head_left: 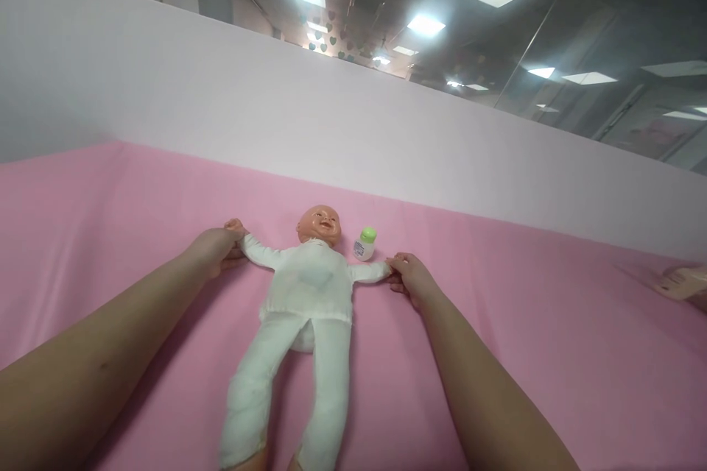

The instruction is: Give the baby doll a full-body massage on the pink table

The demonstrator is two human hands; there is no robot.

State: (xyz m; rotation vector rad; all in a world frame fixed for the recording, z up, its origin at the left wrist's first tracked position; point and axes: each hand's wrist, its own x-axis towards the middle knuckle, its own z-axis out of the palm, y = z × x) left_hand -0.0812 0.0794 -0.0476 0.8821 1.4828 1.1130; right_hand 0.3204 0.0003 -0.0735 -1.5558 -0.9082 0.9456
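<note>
A pink sheet (552,353) covers the whole surface in front of the person, and a pale partition wall (276,103) rises along its far edge, with ceiling lights above. In the middle of the sheet a baby doll (309,287) lies on its back in a white suit, head toward the wall, legs stretched toward the camera and both arms spread out sideways. The person's bare forearms reach in from the lower corners. The left hand (215,250) has its grip closed around the doll's hand at the end of one outstretched sleeve; the right hand (412,280) has its grip closed on the end of the other sleeve. A small white bottle with a green cap (364,244) stands upright just beside the doll's head, near the right hand. At the far right edge part of another figure's hand (685,283) lies on the sheet, well apart.
</note>
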